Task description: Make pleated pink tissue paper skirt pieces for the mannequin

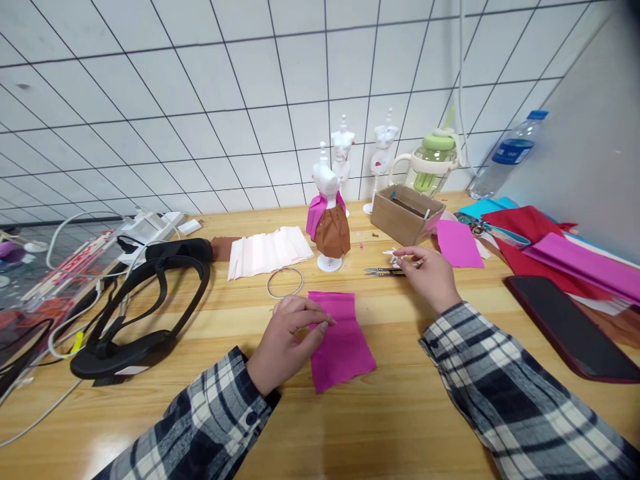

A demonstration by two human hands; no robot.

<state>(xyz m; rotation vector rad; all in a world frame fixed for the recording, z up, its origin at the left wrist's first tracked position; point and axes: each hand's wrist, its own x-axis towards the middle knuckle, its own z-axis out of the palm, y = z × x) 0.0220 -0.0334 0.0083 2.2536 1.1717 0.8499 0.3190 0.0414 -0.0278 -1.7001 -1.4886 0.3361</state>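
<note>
My left hand [289,337] hovers at the left side of a magenta cloth piece [343,353] lying flat on the table, its thumb and fingertips pinched together. What is between them, if anything, is too small to name. My right hand [431,275] is pinched over some small white bits [390,253] beside dark metal thread snips [383,272]; whatever it holds is hidden. Behind the cloth stands a white mini dress form [326,179], draped with magenta cloth and a brown skirt-like piece [334,232]. A thin ring-shaped loop [285,282] rests near my left hand.
Two more dress forms [343,150] stand by the tiled wall. A cardboard box [400,220], green-lidded cup [434,163] and water bottle [510,157] are at the back right. Phone [575,327] and red cloth [540,243] lie right; pleated pale cloth [270,250] and black headset [145,347] left.
</note>
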